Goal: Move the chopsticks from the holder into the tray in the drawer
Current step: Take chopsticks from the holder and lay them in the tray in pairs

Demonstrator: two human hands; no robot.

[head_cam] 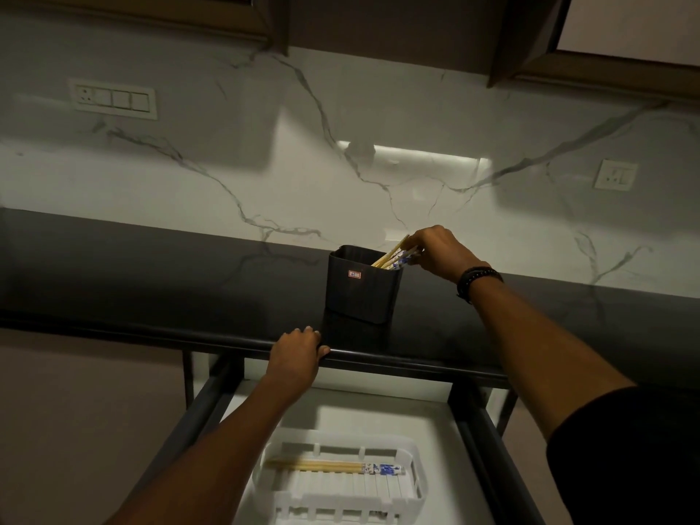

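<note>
- Lying nearest, in the white tray point(420, 483) inside the open drawer point(473, 430): one moved pair point(333, 466), flat along the tray's far side, patterned ends to the right.
- Left hand point(297, 352) is on the front lip of the dark counter point(151, 282), fingers curled over the edge and thumb on the lip. It looks like bracing only.
- Black holder point(361, 289) stands upright on the counter just behind that hand.
- Remaining chopsticks point(392, 257) lean out of the holder's right corner.
- Right hand point(439, 252), beaded wristband point(478, 278) on the wrist, pinches their upper ends; fingers narrow, closed on the sticks.
- Step, as I judge it: mid-task, picking up the next batch.
- Next move calls for lifting them clear of the rim, carrying them down to the tray and laying them alongside the moved pair.
- Farthest: marble backsplash point(265, 164) with a switch plate point(115, 98).
</note>
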